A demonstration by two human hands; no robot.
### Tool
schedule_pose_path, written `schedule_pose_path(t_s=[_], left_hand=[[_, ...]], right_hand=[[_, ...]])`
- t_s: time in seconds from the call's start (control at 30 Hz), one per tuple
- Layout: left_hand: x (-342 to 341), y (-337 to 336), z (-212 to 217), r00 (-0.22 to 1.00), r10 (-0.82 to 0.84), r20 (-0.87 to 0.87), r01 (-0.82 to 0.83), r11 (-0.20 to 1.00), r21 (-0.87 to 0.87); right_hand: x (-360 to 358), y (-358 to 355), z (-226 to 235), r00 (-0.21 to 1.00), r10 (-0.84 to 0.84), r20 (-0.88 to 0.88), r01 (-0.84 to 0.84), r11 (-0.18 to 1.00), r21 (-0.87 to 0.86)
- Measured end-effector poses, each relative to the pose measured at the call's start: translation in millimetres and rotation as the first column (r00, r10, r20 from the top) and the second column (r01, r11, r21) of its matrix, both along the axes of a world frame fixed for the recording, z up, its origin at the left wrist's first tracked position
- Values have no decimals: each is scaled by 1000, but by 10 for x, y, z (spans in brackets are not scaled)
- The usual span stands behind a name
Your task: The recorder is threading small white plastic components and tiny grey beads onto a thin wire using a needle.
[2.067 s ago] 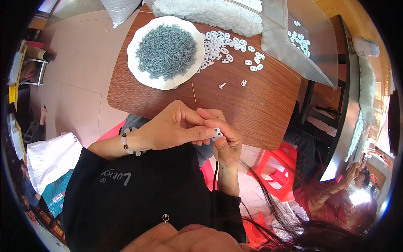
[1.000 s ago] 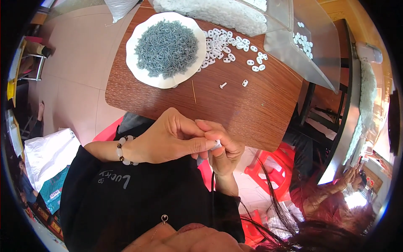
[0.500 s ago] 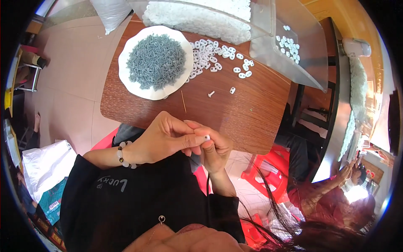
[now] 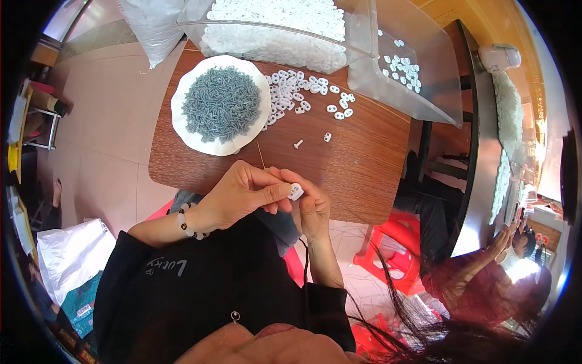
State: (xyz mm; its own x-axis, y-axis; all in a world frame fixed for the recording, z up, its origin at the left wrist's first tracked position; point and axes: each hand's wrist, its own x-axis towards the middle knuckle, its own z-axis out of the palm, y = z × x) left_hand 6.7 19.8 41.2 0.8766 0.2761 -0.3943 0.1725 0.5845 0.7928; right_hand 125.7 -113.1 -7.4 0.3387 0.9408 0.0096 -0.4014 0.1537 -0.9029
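Note:
My left hand, wearing a beaded bracelet, pinches a small white two-hole plastic piece between thumb and fingers. From the other side my right hand curls its fingers behind the same piece; its thumb is bent close beside it. Both hands are just over the near edge of the brown table. Beyond them lie a loose screw, a single white piece and a thin stick. Small grey screws heap up in a scalloped white plate, next to scattered two-hole pieces.
A clear box full of white pieces stands at the table's far side. Right of it a clear scoop-like tray holds several more. Red stools and a person in dark red are at right, by a dark table.
The white piece has been turned, and its two-hole face now shows. My right thumb has drawn back from it. The whole view has shifted slightly.

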Motion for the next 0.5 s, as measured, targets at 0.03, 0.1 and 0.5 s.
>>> schedule_pose_path(t_s=[0.03, 0.1, 0.5], left_hand=[[-3, -3, 2, 1000, 2, 1, -2, 1000, 1], [-13, -17, -14, 1000, -3, 6, 3, 1000, 6], [-22, -50, -24, 1000, -18, -6, 17, 989, -145]], right_hand=[[-3, 1, 4, 1000, 3, -18, -3, 1000, 2], [-7, 1, -3, 1000, -1, -29, 1, 1000, 17], [21, -50, -32, 989, 5, -146, 3, 998, 57]])
